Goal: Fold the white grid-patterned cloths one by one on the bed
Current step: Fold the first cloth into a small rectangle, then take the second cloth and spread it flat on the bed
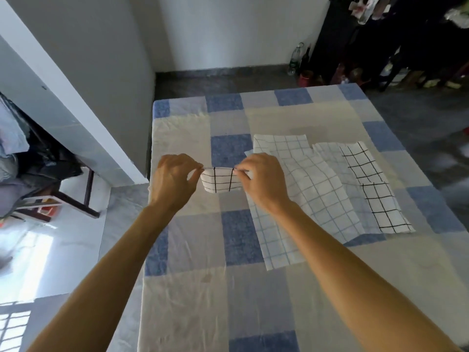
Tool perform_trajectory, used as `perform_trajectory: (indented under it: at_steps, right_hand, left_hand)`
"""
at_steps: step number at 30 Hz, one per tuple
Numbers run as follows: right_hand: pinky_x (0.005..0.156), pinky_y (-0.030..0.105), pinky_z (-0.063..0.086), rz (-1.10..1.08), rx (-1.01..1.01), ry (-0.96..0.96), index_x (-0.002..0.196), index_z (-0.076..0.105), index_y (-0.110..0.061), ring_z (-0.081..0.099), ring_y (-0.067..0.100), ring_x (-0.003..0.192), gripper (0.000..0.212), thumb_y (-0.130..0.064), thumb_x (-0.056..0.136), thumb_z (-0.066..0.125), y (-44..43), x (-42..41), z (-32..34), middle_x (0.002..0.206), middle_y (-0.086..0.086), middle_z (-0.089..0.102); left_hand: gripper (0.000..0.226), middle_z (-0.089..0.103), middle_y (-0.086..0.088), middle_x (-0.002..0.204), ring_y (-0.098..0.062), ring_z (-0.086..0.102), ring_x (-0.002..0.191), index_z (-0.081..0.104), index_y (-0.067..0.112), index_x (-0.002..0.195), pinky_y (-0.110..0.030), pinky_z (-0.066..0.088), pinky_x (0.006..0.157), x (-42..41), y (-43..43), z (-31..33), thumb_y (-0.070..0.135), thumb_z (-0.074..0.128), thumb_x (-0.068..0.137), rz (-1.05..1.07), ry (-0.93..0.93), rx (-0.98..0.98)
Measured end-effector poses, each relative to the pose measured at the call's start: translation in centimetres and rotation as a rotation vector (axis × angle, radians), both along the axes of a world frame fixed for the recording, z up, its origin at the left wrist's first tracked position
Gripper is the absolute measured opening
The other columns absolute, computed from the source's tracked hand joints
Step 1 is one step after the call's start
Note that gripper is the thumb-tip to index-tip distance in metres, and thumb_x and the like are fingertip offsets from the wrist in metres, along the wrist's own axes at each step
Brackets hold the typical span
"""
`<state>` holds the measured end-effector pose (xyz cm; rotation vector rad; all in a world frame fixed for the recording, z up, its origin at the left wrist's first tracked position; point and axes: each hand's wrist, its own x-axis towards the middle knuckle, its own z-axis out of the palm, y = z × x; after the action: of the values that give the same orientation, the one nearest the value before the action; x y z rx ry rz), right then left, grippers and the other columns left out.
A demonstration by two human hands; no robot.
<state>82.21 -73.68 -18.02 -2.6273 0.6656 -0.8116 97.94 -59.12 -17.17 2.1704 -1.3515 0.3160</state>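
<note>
held cloth: a small black-grid cloth point(220, 182), folded to a short packet, hangs between both hands over the left-centre of the bed point(228, 301); whether its lower edge touches the sheet i cannot tell.
left hand: the left hand point(175, 181) pinches the packet's top left corner between thumb and forefinger, with the other fingers loosely curled.
right hand: the right hand point(264, 181) pinches the top right corner the same way, thumb against fingertips.
waiting cloths: a blue-grid cloth point(312, 194) lies spread just to the right, partly under the right wrist; a second black-grid cloth point(375, 194) lies beyond it, overlapping.
risk, slipping layers: both grips are narrow corner pinches, so an inner layer could slide free and the fold sag open.
risk, skewed edge: if one hand lowers ahead of the other, the grid lines would probably land crooked.
risk, snagging: the right forearm hovers over the blue-grid cloth and might drag or rumple it.
risk, placement: setting the packet down on the spread cloths would bury the next one.
</note>
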Motion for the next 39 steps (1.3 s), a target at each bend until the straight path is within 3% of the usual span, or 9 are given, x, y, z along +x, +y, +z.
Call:
perform_trajectory:
  at_steps: [5,9,16,21,26,31,39]
  right_hand:
    - [0.075,0.034,0.043,0.033,-0.175,-0.224,0.075,0.073,-0.014,0.059,0.021,0.079,0.006,-0.016,0.081,0.074,-1.6,3.8,-2.9,0.079,-0.001,0.068]
    - [0.079,0.034,0.042,0.082,-0.169,-0.199,0.076,0.073,-0.015,0.058,0.020,0.086,0.005,-0.015,0.080,0.075,-1.1,5.1,-7.8,0.083,-0.003,0.068]
    - [0.087,0.034,0.037,0.195,0.079,0.154,0.069,0.069,-0.017,0.056,0.021,0.091,0.009,-0.015,0.074,0.075,2.4,2.9,-16.2,0.081,-0.004,0.063]
    - [0.089,0.032,0.035,0.233,0.160,0.240,0.073,0.071,-0.017,0.054,0.019,0.093,0.006,-0.020,0.076,0.075,3.6,1.9,-18.2,0.084,-0.004,0.063]
    - [0.085,0.034,0.037,0.247,0.221,0.327,0.075,0.072,-0.019,0.054,0.021,0.089,0.005,-0.022,0.075,0.076,4.1,2.0,-18.2,0.084,-0.004,0.063]
    - [0.086,0.038,0.039,0.261,0.305,0.420,0.088,0.073,-0.018,0.055,0.023,0.094,0.022,-0.037,0.077,0.075,4.3,1.1,-17.9,0.093,-0.002,0.063]
    - [0.093,0.031,0.035,0.184,0.371,0.352,0.100,0.071,-0.017,0.054,0.020,0.102,0.025,-0.038,0.087,0.065,4.8,-1.2,-15.8,0.103,-0.002,0.063]
  left_hand:
    - [0.010,0.072,-0.007,0.092,-0.026,0.063,0.084,0.072,0.010,0.084,-0.036,0.041,0.089,2.6,-0.9,-2.4,0.019,0.068,0.087,0.094,-0.156,-0.130]
    - [0.012,0.069,-0.007,0.084,-0.027,0.059,0.075,0.068,0.008,0.075,-0.038,0.042,0.082,3.5,-0.1,-7.0,0.012,0.066,0.087,0.113,-0.257,-0.127]
    - [0.015,0.068,-0.008,0.082,-0.027,0.062,0.077,0.068,0.008,0.072,-0.037,0.040,0.081,0.3,4.4,-15.2,0.000,0.079,0.067,0.087,-0.073,0.238]
    - [0.020,0.063,-0.009,0.075,-0.026,0.059,0.072,0.061,0.008,0.069,-0.042,0.045,0.075,-1.3,6.3,-17.3,-0.003,0.078,0.065,0.062,0.021,0.386]
    - [0.017,0.063,-0.009,0.074,-0.026,0.058,0.071,0.061,0.008,0.069,-0.042,0.045,0.076,-1.4,6.8,-17.6,-0.002,0.074,0.070,0.099,0.065,0.438]
    - [0.010,0.068,-0.011,0.085,-0.028,0.064,0.082,0.068,0.006,0.081,-0.044,0.048,0.080,-2.1,6.7,-17.2,0.004,0.074,0.074,0.142,0.153,0.493]
    - [0.028,0.067,-0.012,0.102,-0.027,0.064,0.094,0.065,0.008,0.104,-0.045,0.046,0.091,-4.5,7.8,-15.9,0.012,0.072,0.077,0.158,0.229,0.537]
